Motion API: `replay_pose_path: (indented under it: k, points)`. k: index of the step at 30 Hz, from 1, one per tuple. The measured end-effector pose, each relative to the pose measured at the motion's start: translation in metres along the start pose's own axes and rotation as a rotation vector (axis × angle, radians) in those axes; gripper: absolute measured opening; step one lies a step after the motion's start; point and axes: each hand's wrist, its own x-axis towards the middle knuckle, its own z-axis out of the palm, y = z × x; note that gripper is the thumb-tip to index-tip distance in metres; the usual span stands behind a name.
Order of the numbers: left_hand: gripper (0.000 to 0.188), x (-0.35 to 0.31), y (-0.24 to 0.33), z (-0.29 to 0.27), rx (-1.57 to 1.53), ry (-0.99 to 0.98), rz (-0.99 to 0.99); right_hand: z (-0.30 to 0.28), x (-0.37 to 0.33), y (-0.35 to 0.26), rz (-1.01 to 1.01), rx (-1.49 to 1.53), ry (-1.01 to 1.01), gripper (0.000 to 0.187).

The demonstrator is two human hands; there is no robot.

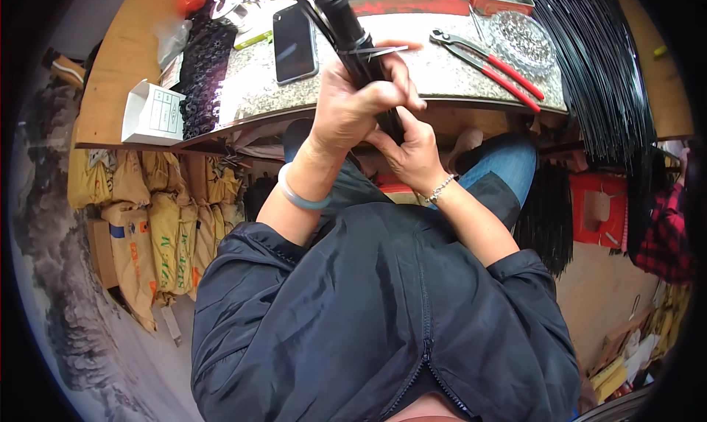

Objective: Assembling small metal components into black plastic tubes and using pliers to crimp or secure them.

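What looks like a folded black umbrella frame (340, 17) stands tilted in front of me, its upper end leaning left over the table. My left hand (352, 107), a pale bangle on its wrist, is closed around the shaft with the thumb across it. Just above those fingers, a thin silvery wire or pin (377, 51) sticks out crosswise. Lower down, my right hand (414, 151) grips the shaft's bottom part below the table edge; its fingertips are partly hidden.
Red-handled pliers (490, 68) lie on the stone-topped table (258, 98), beside a clear dish (523, 43) of small metal parts. A phone (295, 45), black small parts (202, 90) and a white box (153, 113) are left. Thin black rods (596, 61) overhang the right edge.
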Motion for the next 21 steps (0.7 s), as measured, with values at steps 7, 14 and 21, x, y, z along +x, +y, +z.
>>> replay_pose_path:
  k: [7, 14, 21]
  points:
    - [0.017, -0.003, 0.022, 0.035, 0.25, 0.284, -0.071, -0.024, 0.008, -0.015, -0.169, -0.075, -0.002, 0.062]
    - [0.01, -0.012, 0.014, 0.046, 0.471, 0.46, 0.011, -0.048, 0.042, -0.099, -0.559, -0.546, 0.179, 0.075]
    - [0.021, -0.014, 0.002, 0.04, 0.468, 0.238, 0.265, -0.046, 0.035, -0.102, -0.602, -0.546, 0.174, 0.015]
